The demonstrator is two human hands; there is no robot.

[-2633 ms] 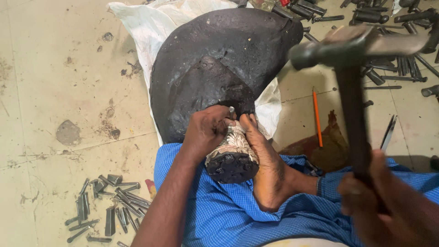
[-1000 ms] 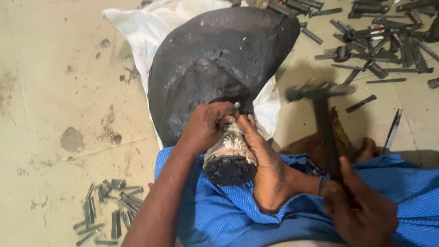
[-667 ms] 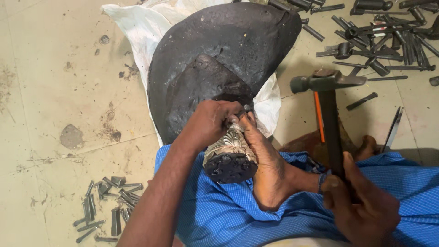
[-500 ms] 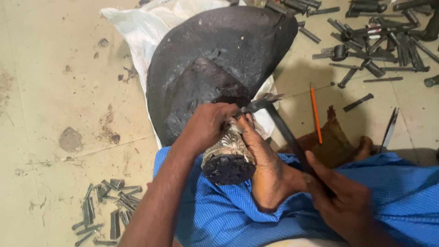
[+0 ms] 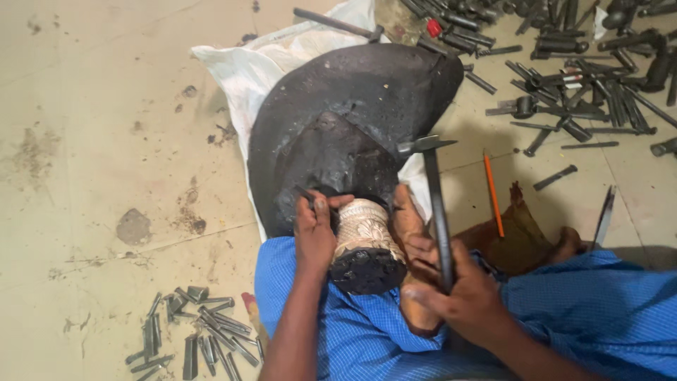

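Observation:
My left hand (image 5: 314, 236) pinches a thin dark punch (image 5: 305, 195) against the side of a small embossed metal pot (image 5: 363, 227). The pot lies on its side with its black-filled end (image 5: 367, 269) towards me. It rests against a large black domed mound (image 5: 352, 106). My right hand (image 5: 458, 300) grips the handle of a hammer (image 5: 437, 212). The hammer's head (image 5: 427, 146) hangs above and to the right of the pot. My bare foot (image 5: 412, 236) presses against the pot's right side. Blue cloth (image 5: 352, 331) covers my lap.
A white sack (image 5: 261, 63) lies under the mound. Several short metal chisels (image 5: 190, 339) are scattered at the lower left, and many more tools (image 5: 585, 77) at the upper right. An orange pencil (image 5: 493, 194), a brown cloth (image 5: 518, 236) and a flat metal blade (image 5: 604, 215) lie to the right.
The hammer came down onto the punch by the pot and has lifted again to the right. My left hand has shifted round to the pot's left side.

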